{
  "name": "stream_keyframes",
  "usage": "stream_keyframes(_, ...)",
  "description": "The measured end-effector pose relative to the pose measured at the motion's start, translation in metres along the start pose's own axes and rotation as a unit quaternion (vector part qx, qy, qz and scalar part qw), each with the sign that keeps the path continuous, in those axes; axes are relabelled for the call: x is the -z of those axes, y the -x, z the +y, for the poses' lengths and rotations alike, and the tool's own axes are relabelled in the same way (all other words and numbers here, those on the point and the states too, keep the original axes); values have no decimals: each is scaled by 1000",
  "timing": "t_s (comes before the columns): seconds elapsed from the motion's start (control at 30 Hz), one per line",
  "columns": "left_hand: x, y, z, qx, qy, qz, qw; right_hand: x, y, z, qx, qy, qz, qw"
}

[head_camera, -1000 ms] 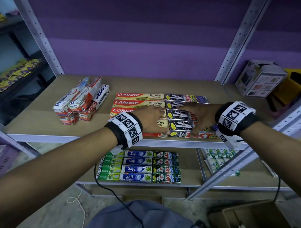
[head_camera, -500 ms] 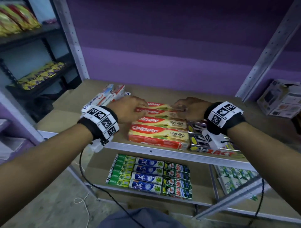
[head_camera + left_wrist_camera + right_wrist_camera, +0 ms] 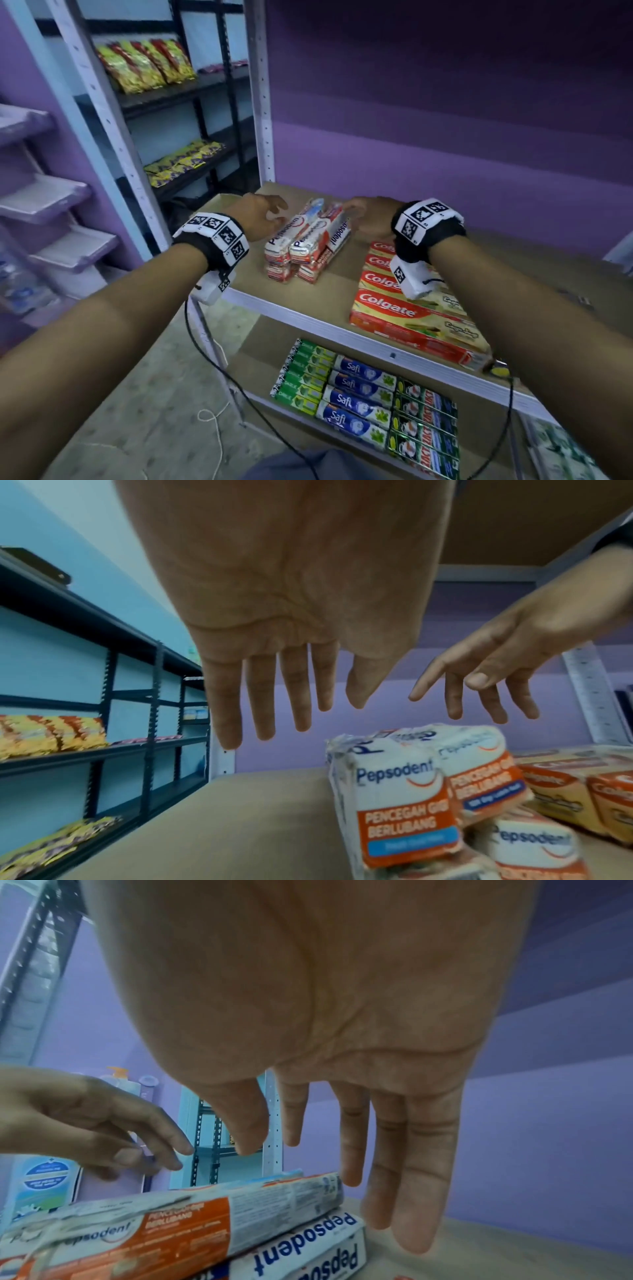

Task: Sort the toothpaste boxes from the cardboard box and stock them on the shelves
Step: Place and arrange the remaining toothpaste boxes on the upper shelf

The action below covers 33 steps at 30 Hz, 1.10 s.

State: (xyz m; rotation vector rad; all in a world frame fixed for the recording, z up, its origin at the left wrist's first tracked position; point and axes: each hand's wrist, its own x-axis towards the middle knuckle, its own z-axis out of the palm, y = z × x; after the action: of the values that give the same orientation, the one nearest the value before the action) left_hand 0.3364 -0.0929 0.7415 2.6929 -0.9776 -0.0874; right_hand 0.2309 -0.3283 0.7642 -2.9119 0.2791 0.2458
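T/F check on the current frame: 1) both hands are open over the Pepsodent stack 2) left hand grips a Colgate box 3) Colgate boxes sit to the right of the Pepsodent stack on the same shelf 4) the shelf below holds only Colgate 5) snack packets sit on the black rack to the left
1) True: left hand and right hand hover with fingers extended on either side of the Pepsodent stack.
2) False: it holds nothing.
3) True: Colgate boxes lie right of it.
4) False: lower shelf holds green boxes, Safi boxes and dark boxes.
5) True: snack packets.
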Motion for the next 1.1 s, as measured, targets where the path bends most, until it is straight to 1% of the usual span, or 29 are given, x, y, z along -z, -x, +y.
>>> stream_keyframes(0.1,-7,-7,-6,32,20,-12,999,-5,-19,-17,-18,-45,-1,999)
stream_keyframes(0.17,-14,-11,-7,62,71,-22,995,-9,-26,-22,-29,-81,-6,996)
stream_keyframes(0.27,-23,-16,-6,102,178,-51,977,-15,-34,-22,-32,-124,-14,992)
stream_keyframes(0.4,-30,-23,-9,124,252,-87,956,-24,-41,-23,-51,-166,-28,984)
stream_keyframes(0.53,-30,-25,-11,141,278,-117,943,-36,-44,-28,-60,-207,-53,975)
stream_keyframes(0.63,-29,-25,-10,142,286,-144,937,-43,-46,-31,-80,-246,-70,963)
stream_keyframes(0.77,-32,-28,-15,151,306,-146,929,-45,-48,-32,-91,-281,-76,952)
stream_keyframes(0.97,-42,-32,-26,154,335,-119,922,-51,-49,-33,-95,-299,-52,948)
stream_keyframes(1.1,-40,-29,-37,150,353,-107,917,-51,-47,-33,-92,-306,-61,946)
